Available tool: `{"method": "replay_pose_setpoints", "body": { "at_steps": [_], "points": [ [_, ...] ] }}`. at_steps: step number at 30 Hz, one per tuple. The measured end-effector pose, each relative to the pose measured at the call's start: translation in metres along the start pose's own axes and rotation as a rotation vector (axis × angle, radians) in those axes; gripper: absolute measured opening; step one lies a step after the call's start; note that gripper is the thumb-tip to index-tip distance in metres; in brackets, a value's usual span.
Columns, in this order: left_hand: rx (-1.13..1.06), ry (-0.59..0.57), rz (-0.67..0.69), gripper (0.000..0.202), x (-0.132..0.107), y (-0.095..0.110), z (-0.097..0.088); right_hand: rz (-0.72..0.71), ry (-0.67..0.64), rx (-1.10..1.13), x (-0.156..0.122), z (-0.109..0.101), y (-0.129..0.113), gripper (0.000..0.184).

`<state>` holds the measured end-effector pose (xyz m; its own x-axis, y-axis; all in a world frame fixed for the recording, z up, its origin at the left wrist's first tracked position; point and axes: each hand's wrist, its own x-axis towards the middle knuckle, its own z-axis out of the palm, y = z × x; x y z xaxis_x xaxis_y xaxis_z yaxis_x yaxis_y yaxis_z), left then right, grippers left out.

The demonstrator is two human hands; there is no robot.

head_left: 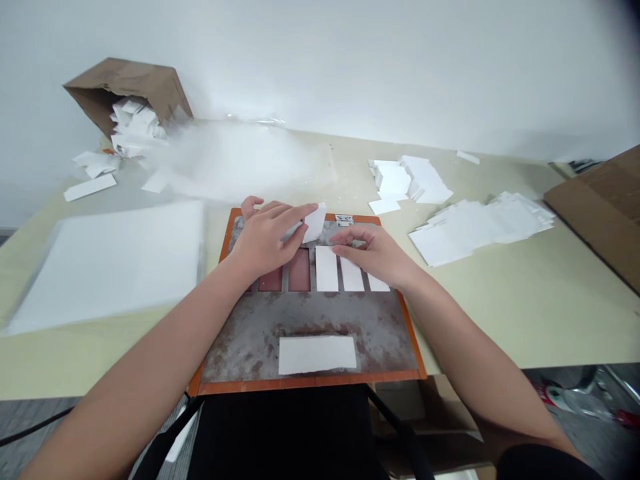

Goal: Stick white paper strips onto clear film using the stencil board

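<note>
**Head view.** The left hand [265, 233] grips a white card slip [315, 223] at its fingertips, with the slip tilted above the upper part of a rust-stained metal plate [310, 313] edged in orange. The right hand [373, 255] is released, its fingers loosely curved and resting on the upper ends of three white strips [327, 269] seated side by side in the plate's slots. Two further slots [299, 270] to the left show a reddish base. A white rectangular card [317, 355] lies on the lower part of the plate.

Loose stacks of white cards [480, 227] lie on the pale green table [525, 320] to the right. A tipped cardboard box [127, 90] spills white pieces at the far left corner, and a translucent sheet stack [110, 267] lies to the left.
</note>
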<state>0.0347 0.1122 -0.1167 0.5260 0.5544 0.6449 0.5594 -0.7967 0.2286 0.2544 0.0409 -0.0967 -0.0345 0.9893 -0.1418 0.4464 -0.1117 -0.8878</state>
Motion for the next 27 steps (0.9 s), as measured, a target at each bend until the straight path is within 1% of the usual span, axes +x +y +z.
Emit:
{"method": "replay_pose_setpoints", "body": {
  "at_steps": [2,6,11,19,23,27],
  "points": [
    [-0.003,0.001,0.003,0.03,0.0001,0.0005,-0.0003,-0.014,0.031,-0.031,-0.0003,-0.0003,-0.0002,0.025],
    [-0.002,-0.011,-0.009,0.03,0.0002,0.0008,-0.0007,-0.029,0.022,-0.091,-0.001,-0.0002,-0.0004,0.022],
    [-0.008,-0.01,-0.003,0.031,-0.0002,-0.0003,0.0001,-0.108,0.019,-0.199,-0.0021,0.0026,0.0009,0.019],
    [-0.001,-0.022,-0.011,0.031,-0.0004,-0.0009,0.0004,-0.206,0.018,-0.269,-0.0043,0.0061,-0.0018,0.011],
    [-0.008,-0.03,-0.023,0.031,-0.0001,0.0002,-0.0007,-0.228,0.02,-0.301,-0.0045,0.0063,-0.0011,0.011],
    [-0.01,-0.023,-0.024,0.031,-0.0006,0.0007,-0.0006,-0.216,0.002,-0.315,-0.0049,0.0064,0.0006,0.013]
  ]
}}
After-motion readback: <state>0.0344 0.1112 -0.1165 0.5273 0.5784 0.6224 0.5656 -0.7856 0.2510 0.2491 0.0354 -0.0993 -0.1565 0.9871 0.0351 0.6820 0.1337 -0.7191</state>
